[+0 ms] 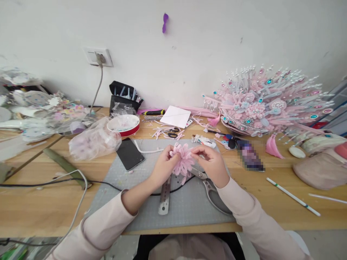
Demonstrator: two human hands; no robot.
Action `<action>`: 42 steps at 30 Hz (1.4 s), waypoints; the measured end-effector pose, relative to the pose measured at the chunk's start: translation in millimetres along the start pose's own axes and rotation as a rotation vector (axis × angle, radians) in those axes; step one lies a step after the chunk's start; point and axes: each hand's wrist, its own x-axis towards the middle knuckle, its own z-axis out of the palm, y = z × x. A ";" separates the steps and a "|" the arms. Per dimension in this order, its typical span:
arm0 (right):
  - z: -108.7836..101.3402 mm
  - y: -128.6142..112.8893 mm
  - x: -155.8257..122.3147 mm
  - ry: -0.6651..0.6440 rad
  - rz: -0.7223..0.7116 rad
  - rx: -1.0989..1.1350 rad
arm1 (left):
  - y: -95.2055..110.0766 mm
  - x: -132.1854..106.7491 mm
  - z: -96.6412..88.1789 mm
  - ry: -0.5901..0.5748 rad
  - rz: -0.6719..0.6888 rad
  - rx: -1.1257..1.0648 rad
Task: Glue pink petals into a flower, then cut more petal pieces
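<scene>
A pink pipe-cleaner flower [183,163] with many looped petals is held above the grey cutting mat [130,213]. My left hand [166,164] grips it from the left, thumb across its front. From the right, my right hand [210,162] pinches at the edge of a petal; the fingertips partly hide what they hold. Below the flower lies a steel ruler [164,202]. Large grey-handled scissors [213,196] rest on the mat under my right hand and wrist. A white fuzzy stem [149,150] lies to the left of my left hand.
At the back right stands a large pink-and-white beaded headdress [257,104]. A black phone [130,154] lies left, near a red-and-white bowl [124,125] and a plastic bag [93,141]. Small black scissors [172,132] sit among pink scraps. A black cable [108,183] crosses the mat.
</scene>
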 end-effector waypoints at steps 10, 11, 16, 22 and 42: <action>1.8 -4.8 0.8 0.036 -0.088 -0.166 | 0.9 -2.8 3.1 -0.027 -0.049 -0.092; 2.5 -4.3 0.5 0.038 -0.087 -0.169 | 0.8 -2.8 3.2 -0.029 -0.060 -0.109; 6.1 -2.2 -1.1 0.058 -0.092 -0.197 | -2.1 -2.9 3.8 -0.033 -0.090 -0.183; 8.3 -2.8 -0.9 0.047 -0.169 -0.279 | -4.2 -3.1 5.6 -0.041 -0.112 -0.251; 4.3 -0.3 -0.8 -0.008 -0.391 -0.509 | -7.0 -1.7 5.1 -0.080 -0.103 -0.214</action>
